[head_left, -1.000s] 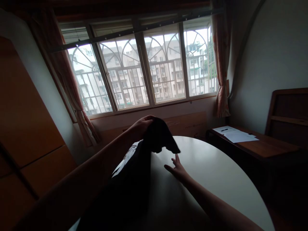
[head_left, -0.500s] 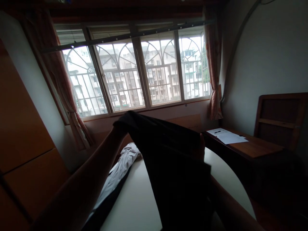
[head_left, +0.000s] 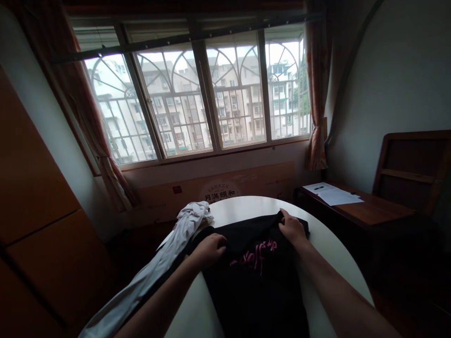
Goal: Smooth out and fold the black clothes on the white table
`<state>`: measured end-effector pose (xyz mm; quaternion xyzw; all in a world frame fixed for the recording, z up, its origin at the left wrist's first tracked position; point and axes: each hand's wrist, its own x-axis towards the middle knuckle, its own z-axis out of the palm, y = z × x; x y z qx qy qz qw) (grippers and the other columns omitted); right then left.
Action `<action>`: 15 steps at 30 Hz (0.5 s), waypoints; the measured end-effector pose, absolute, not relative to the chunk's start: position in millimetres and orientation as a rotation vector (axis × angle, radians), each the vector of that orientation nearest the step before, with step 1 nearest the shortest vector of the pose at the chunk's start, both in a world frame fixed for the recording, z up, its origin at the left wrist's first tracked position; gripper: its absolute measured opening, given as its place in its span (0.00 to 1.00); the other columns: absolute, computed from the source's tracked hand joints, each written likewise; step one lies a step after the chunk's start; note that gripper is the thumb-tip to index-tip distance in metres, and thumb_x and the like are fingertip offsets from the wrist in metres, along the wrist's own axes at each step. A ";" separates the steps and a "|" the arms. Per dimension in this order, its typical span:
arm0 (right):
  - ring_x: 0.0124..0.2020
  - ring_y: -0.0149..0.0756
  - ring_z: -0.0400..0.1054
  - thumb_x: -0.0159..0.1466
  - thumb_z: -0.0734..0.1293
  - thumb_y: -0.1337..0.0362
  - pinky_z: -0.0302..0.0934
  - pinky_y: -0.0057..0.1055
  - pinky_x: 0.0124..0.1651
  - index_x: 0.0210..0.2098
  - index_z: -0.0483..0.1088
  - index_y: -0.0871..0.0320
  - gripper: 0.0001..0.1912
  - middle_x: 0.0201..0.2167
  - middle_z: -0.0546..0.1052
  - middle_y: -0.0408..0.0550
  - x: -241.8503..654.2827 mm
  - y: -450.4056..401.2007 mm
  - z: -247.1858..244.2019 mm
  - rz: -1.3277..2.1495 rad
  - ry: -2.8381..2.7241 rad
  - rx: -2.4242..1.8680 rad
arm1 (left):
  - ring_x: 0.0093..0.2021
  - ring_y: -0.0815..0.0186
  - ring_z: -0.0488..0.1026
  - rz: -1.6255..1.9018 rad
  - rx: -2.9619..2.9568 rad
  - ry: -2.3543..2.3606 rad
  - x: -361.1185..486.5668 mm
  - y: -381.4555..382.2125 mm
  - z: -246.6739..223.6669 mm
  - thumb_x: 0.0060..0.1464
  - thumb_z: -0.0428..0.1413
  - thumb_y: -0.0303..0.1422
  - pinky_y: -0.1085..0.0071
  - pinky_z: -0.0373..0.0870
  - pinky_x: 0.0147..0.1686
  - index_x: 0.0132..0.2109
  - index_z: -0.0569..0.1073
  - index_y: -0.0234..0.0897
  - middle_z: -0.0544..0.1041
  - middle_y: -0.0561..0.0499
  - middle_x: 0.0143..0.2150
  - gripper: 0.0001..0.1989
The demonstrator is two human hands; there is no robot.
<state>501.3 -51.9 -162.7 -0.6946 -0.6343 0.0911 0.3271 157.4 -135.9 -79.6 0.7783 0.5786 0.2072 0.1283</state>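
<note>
A black garment (head_left: 260,291) with pink lettering lies spread over the round white table (head_left: 338,249). My left hand (head_left: 210,249) is closed on the garment's upper left part, its fingers curled into the cloth. At the upper right, my right hand (head_left: 291,226) pinches the garment's far edge. Light grey cloth (head_left: 155,260) lies in a bunched strip along the table's left side, beside my left forearm, with dark fabric next to it.
A wooden desk (head_left: 384,211) with white papers (head_left: 333,195) stands at the right, near a wooden-framed panel (head_left: 408,164). Beyond the table are a printed box (head_left: 257,183) and a barred window. An orange cabinet (head_left: 35,202) is at the left.
Both hands have come down from holding the black garment up in the air. It now lies on the table with its pink lettering showing, and the printed box behind is uncovered.
</note>
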 end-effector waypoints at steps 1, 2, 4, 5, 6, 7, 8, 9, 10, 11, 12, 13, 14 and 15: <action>0.55 0.49 0.71 0.62 0.63 0.66 0.63 0.40 0.53 0.69 0.57 0.55 0.35 0.52 0.78 0.53 502.2 -52.8 -161.1 0.198 -1.655 -1.848 | 0.53 0.56 0.75 0.443 2.396 1.680 164.0 -139.0 -82.6 0.51 0.59 0.31 0.64 0.67 0.57 0.47 0.79 0.41 0.80 0.47 0.52 0.15; 0.56 0.49 0.69 0.63 0.62 0.67 0.62 0.40 0.54 0.70 0.57 0.55 0.35 0.54 0.76 0.54 503.0 -53.8 -160.2 0.164 -1.651 -1.879 | 0.54 0.55 0.74 0.309 2.504 1.689 169.7 -140.1 -84.3 0.52 0.58 0.31 0.63 0.68 0.57 0.49 0.78 0.41 0.79 0.46 0.54 0.16; 0.58 0.49 0.68 0.64 0.61 0.67 0.61 0.40 0.56 0.70 0.55 0.55 0.35 0.57 0.74 0.56 504.7 -55.6 -160.9 0.136 -1.650 -1.939 | 0.56 0.53 0.73 0.174 2.604 1.714 177.3 -136.2 -85.3 0.51 0.57 0.29 0.61 0.68 0.56 0.51 0.77 0.40 0.77 0.44 0.56 0.19; 0.57 0.49 0.69 0.64 0.60 0.67 0.60 0.40 0.56 0.71 0.53 0.55 0.36 0.56 0.75 0.57 505.4 -56.3 -162.1 0.149 -1.655 -1.963 | 0.57 0.52 0.73 0.149 2.618 1.703 179.1 -131.9 -85.1 0.49 0.58 0.27 0.60 0.68 0.56 0.52 0.77 0.40 0.77 0.43 0.56 0.21; 0.56 0.49 0.70 0.64 0.61 0.66 0.61 0.41 0.55 0.72 0.51 0.56 0.37 0.55 0.76 0.57 505.9 -56.6 -163.6 0.173 -1.666 -1.981 | 0.58 0.51 0.72 0.130 2.630 1.675 179.7 -126.5 -84.5 0.47 0.59 0.26 0.59 0.67 0.57 0.53 0.76 0.40 0.77 0.42 0.56 0.23; 0.54 0.50 0.71 0.64 0.61 0.66 0.61 0.42 0.54 0.72 0.49 0.56 0.38 0.53 0.77 0.57 506.2 -56.4 -165.0 0.198 -1.678 -1.998 | 0.59 0.50 0.71 0.098 2.650 1.638 179.2 -120.6 -83.6 0.45 0.60 0.25 0.58 0.66 0.59 0.55 0.75 0.40 0.76 0.42 0.58 0.27; 0.53 0.51 0.72 0.64 0.62 0.65 0.61 0.43 0.54 0.73 0.47 0.56 0.40 0.51 0.78 0.58 506.3 -55.5 -166.1 0.223 -1.693 -2.015 | 0.61 0.50 0.70 0.055 2.668 1.593 177.9 -114.8 -82.2 0.43 0.60 0.24 0.57 0.65 0.61 0.57 0.74 0.40 0.75 0.42 0.60 0.30; 0.52 0.52 0.73 0.63 0.63 0.64 0.62 0.45 0.53 0.73 0.46 0.56 0.41 0.49 0.79 0.58 506.4 -53.9 -166.6 0.249 -1.706 -2.030 | 0.62 0.49 0.68 -0.001 2.680 1.542 176.0 -109.6 -80.3 0.41 0.61 0.24 0.57 0.63 0.62 0.59 0.73 0.40 0.74 0.41 0.62 0.34; 0.51 0.53 0.74 0.63 0.64 0.63 0.62 0.46 0.53 0.74 0.45 0.56 0.42 0.48 0.80 0.59 506.7 -51.4 -166.5 0.275 -1.715 -2.044 | 0.63 0.49 0.68 -0.063 2.681 1.484 173.8 -105.1 -77.9 0.41 0.62 0.24 0.56 0.62 0.63 0.60 0.73 0.40 0.73 0.42 0.63 0.35; 0.50 0.55 0.74 0.63 0.64 0.63 0.62 0.48 0.53 0.74 0.45 0.55 0.43 0.47 0.80 0.60 507.2 -47.9 -165.7 0.302 -1.717 -2.055 | 0.63 0.49 0.68 -0.124 2.672 1.423 171.5 -101.5 -75.4 0.41 0.62 0.26 0.56 0.62 0.63 0.61 0.73 0.41 0.73 0.43 0.64 0.36; 0.50 0.56 0.75 0.62 0.65 0.62 0.63 0.49 0.52 0.74 0.45 0.55 0.43 0.46 0.80 0.61 508.3 -43.5 -164.2 0.331 -1.713 -2.064 | 0.63 0.49 0.68 -0.173 2.658 1.364 169.4 -98.9 -72.9 0.41 0.63 0.28 0.57 0.63 0.63 0.60 0.73 0.42 0.73 0.44 0.64 0.35; 0.50 0.56 0.75 0.62 0.65 0.62 0.63 0.50 0.51 0.73 0.47 0.55 0.43 0.46 0.80 0.62 510.0 -38.0 -162.3 0.363 -1.703 -2.069 | 0.62 0.49 0.69 -0.202 2.648 1.315 167.5 -97.2 -70.8 0.41 0.65 0.31 0.57 0.64 0.62 0.59 0.75 0.43 0.74 0.45 0.63 0.33; 0.49 0.57 0.75 0.60 0.67 0.63 0.64 0.51 0.50 0.72 0.50 0.54 0.43 0.45 0.80 0.62 512.6 -31.8 -159.9 0.395 -1.687 -2.071 | 0.61 0.50 0.70 -0.206 2.649 1.280 166.1 -96.2 -69.3 0.40 0.66 0.33 0.58 0.65 0.60 0.56 0.76 0.43 0.75 0.46 0.61 0.31; 0.49 0.58 0.75 0.58 0.68 0.64 0.65 0.51 0.50 0.70 0.55 0.54 0.42 0.45 0.80 0.62 515.8 -24.9 -157.3 0.426 -1.668 -2.067 | 0.58 0.50 0.72 -0.193 2.663 1.261 165.2 -95.5 -68.6 0.40 0.66 0.33 0.59 0.67 0.58 0.53 0.78 0.44 0.77 0.47 0.58 0.28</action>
